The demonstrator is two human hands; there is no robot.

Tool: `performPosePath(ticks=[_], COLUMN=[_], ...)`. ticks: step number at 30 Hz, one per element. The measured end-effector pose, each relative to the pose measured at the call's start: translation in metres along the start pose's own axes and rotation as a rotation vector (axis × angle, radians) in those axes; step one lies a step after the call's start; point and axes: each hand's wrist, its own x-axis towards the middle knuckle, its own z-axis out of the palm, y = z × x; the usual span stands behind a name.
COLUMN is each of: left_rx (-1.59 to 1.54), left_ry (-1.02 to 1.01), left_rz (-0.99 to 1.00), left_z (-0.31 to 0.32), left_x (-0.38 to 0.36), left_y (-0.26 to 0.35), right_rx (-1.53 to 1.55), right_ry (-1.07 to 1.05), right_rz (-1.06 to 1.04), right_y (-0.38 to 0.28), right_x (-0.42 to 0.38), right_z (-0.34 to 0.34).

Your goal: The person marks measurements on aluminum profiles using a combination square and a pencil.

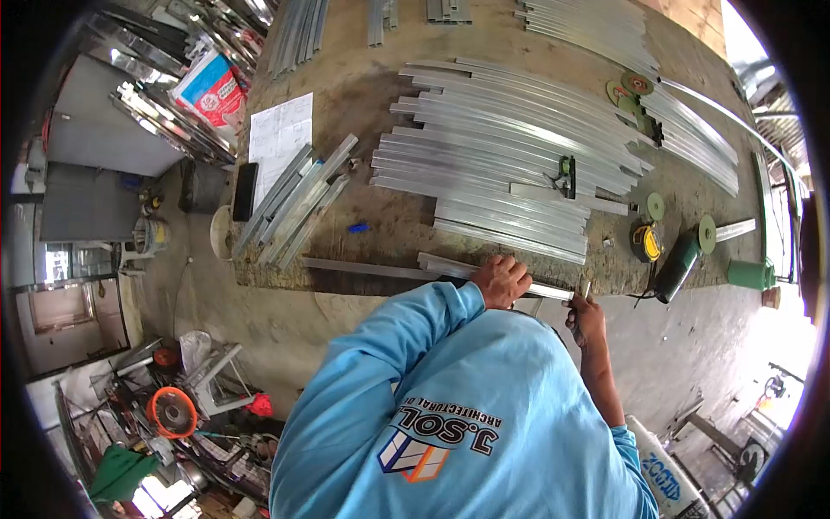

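Note:
My left hand [501,281] lies over an aluminium bar [553,291] at the near edge of the workbench, its fingers curled round it and pressing it down. At the bar's right end, my right hand [588,320] is closed round a small hand tool with a metal tip [588,289]; its exact kind does not show. Another long aluminium strip [363,268] lies along the edge to the left. Just beyond my hands, many cut aluminium bars [493,164] are laid side by side, with a small green-and-black tool [566,177] on top.
To the right are a yellow tape measure [646,243], an angle grinder [679,266] and cutting discs [637,83]. A blue marker [358,228], a phone [245,192], a paper sheet [281,130] and loose bars [298,203] lie left. Scrap and an orange wheel [172,412] clutter the floor.

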Motion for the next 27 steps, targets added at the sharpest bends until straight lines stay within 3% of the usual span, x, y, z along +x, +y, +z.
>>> performPosePath(ticks=[9,27], left_rx=[-0.056,-0.024], left_ry=[-0.179,-0.199], left_rz=[-0.048,-0.079], left_z=[-0.019,-0.018], left_x=[0.007,0.005], left_y=[-0.001,-0.002], right_rx=[0.042,0.039], right_ry=[-0.015,0.029], right_rz=[0.033,0.005], right_y=[-0.001,0.002], right_x=[0.003,0.012], right_z=[-0.001,0.001])
